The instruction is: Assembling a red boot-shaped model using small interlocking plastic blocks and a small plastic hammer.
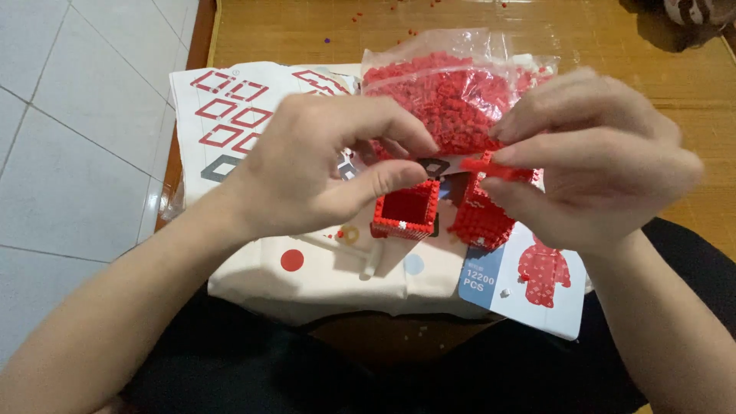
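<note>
Mid-frame: left hand (322, 165) pinching hollow red block box (405, 209), right hand (594, 157) gripping red walled piece (484, 215). Only low walls built; full bag of red bricks (452, 96) above, unused.

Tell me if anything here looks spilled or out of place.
Yes. A few tiny red pieces lie scattered on the woven mat beyond the bag of red bricks, and small white bits sit loose below the instruction sheet.

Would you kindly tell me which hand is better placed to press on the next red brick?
Probably the right hand: its fingertips pinch a small red piece above the red build, which the left hand steadies.
</note>
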